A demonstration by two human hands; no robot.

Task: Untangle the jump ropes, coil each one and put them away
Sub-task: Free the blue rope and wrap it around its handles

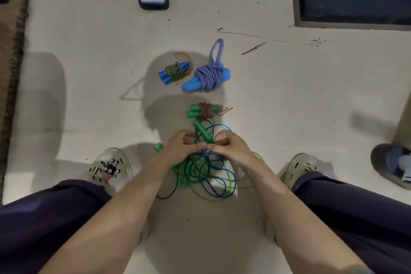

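On the pale tiled floor [89, 95], a tangle of green and blue jump ropes [204, 176] lies between the shoes. Left hand [181, 148] and right hand [229, 148] pinch its strands; three coiled ropes lie beyond it.

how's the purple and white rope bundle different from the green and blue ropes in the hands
The purple and white rope is wound tight around its blue handles; the green and blue ropes sprawl in loose, overlapping loops. The purple and white rope is thick and braided; the green and blue ropes are thin and smooth. The first lies untouched farther out; the left hand and right hand grip the tangle. Both rest on the floor.
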